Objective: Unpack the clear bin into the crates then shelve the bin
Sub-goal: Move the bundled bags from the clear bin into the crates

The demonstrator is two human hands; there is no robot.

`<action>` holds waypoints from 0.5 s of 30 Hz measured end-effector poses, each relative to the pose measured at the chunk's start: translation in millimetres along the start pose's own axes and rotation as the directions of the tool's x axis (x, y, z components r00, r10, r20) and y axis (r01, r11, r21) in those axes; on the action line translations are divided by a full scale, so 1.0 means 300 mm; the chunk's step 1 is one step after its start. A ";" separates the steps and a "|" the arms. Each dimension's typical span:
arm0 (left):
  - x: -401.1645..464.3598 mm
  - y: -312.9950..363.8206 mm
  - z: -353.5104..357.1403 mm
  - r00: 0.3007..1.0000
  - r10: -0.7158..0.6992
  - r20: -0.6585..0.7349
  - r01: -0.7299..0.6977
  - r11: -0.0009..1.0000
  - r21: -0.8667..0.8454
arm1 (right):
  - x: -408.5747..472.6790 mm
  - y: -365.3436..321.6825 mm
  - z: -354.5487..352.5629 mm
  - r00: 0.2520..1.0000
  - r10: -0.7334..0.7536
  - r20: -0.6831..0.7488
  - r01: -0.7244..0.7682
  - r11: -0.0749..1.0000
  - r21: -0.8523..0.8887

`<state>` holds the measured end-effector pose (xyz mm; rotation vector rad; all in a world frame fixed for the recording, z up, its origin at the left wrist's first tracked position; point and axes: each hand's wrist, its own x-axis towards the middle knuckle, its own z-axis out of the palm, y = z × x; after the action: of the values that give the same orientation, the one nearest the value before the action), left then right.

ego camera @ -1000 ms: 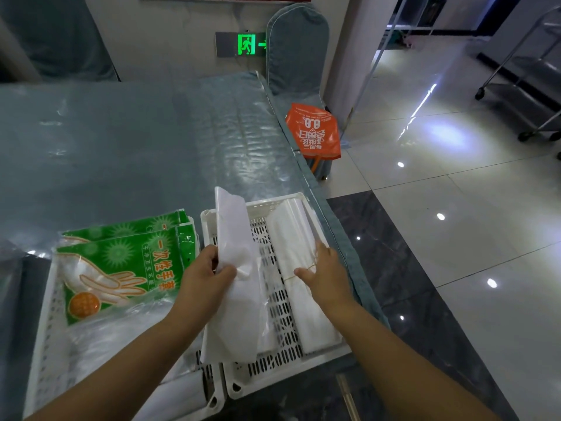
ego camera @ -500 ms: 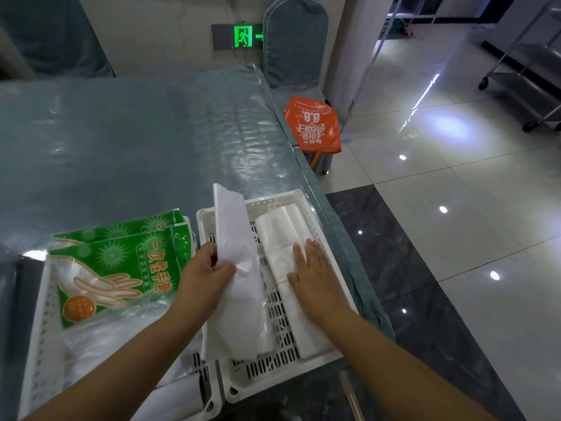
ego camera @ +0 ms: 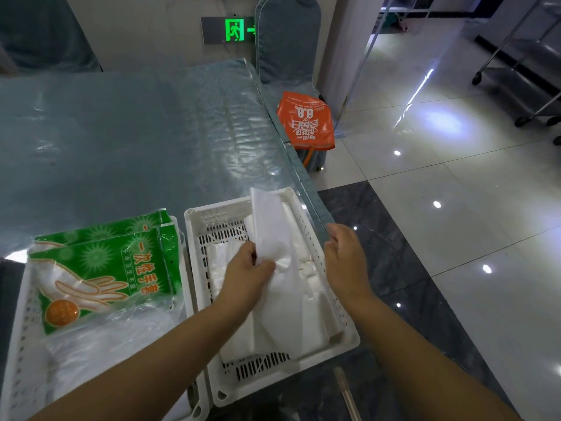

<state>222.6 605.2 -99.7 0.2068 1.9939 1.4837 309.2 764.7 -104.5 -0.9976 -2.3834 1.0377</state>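
Two white slotted crates sit side by side at the table's near edge. My left hand (ego camera: 247,271) is shut on a bundle of white plastic bags (ego camera: 274,238), held tilted over the right crate (ego camera: 200,238). More white bag bundles (ego camera: 306,317) lie flat in that crate. My right hand (ego camera: 344,259) hovers just past the right crate's right rim, fingers apart, holding nothing. The left crate (ego camera: 18,354) holds green packs of disposable gloves (ego camera: 112,262) and clear plastic. The clear bin is not in view.
The table (ego camera: 121,132) has a blue cloth under clear plastic sheeting. An orange bag (ego camera: 305,121) rests on a covered chair (ego camera: 288,41) past the table's right edge. Glossy tiled floor lies to the right, with a metal trolley (ego camera: 522,74) at the far right.
My left hand has carried the bag bundle rightward, over the bundles in the right crate. My right hand has lifted off those bundles and drawn back past the crate's right rim.
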 end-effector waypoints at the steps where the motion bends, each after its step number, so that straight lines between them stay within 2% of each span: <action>1: 0.007 -0.005 0.044 0.999 -0.040 0.016 0.041 0.998 -0.041 | 0.005 0.009 -0.020 0.999 0.012 -0.034 -0.011 0.999 0.032; 3: 0.022 -0.025 0.121 0.994 -0.106 0.027 0.108 0.991 -0.077 | 0.002 0.033 -0.042 0.997 -0.007 -0.082 0.012 0.998 0.062; 6: 0.038 -0.067 0.186 0.987 -0.161 -0.002 0.161 0.986 0.036 | -0.016 0.081 -0.044 0.995 -0.034 -0.092 0.039 0.997 0.060; 9: 0.039 -0.085 0.189 0.994 -0.100 -0.053 0.109 0.974 0.197 | -0.027 0.125 -0.041 0.997 -0.028 -0.071 0.031 0.998 0.048; 15: 0.077 -0.060 0.213 0.993 -0.081 -0.085 0.101 0.960 0.261 | -0.029 0.134 -0.034 0.998 -0.066 0.001 0.066 0.998 0.016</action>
<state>245.3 661.5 -135.3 0.1711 2.2286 1.1801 339.6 782.8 -128.0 -0.9071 -2.3880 1.0325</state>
